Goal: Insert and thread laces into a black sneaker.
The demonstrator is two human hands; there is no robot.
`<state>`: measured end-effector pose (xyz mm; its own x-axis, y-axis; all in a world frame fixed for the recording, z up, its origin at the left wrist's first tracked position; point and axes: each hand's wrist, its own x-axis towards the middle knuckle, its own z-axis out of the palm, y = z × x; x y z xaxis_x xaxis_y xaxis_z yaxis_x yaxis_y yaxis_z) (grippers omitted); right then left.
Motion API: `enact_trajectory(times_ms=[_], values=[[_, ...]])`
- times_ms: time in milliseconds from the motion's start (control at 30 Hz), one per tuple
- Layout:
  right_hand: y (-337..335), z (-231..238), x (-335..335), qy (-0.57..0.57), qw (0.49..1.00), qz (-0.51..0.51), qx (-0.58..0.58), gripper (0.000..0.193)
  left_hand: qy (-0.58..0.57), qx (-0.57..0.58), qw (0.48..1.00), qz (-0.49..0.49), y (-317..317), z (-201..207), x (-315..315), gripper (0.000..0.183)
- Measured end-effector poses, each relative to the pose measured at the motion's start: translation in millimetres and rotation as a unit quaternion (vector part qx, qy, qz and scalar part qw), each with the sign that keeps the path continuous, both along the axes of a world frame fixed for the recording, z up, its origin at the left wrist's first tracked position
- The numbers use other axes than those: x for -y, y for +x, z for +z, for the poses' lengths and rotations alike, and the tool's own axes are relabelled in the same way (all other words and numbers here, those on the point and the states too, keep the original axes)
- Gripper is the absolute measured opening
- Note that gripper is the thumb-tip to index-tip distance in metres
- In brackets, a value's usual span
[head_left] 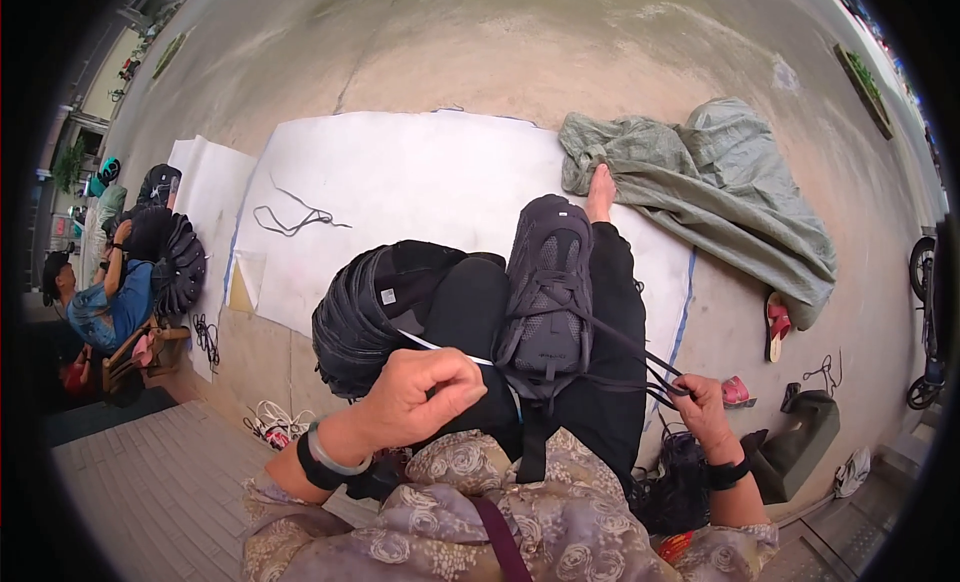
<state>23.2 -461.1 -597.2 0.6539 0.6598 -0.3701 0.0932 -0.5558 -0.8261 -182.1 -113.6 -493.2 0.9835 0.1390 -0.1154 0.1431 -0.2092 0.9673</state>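
Observation:
A dark grey shoe (548,292) with a mesh upper and crossed laces lies lengthwise on my lap, between my knees. From it, dark shoelaces (640,367) stretch to the right into my right hand (703,412), whose fingers are pinched round them. My left hand (425,390) is curled closed to the left of the shoe, above my thigh; what it holds, if anything, is hidden. Behind that hand passes a thin white strip (420,340). Against my left thigh rests a bundle of nested black shoe uppers (365,307).
White sheeting (400,172) covers the ground ahead, with a loose dark lace (300,220) on it. A grey-green tarp (720,182) lies at the far right, near a red sandal (777,322). At the left, another person (115,297) sits beside black shoe pieces (180,267).

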Motion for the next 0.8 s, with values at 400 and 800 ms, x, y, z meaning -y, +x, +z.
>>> enact_trajectory(times_ms=[400, 800], values=[[2, 12, 10, -0.031, 0.998, 0.041, 0.026, 0.029, 0.392, 0.060, 0.918, -0.009, 89, -99, 33, 0.017], [5, -38, -46, 0.023, 0.938, 0.050, 0.342, 0.028, 0.443, 0.062, 0.894, -0.010, 92, -89, 30, 0.018]])
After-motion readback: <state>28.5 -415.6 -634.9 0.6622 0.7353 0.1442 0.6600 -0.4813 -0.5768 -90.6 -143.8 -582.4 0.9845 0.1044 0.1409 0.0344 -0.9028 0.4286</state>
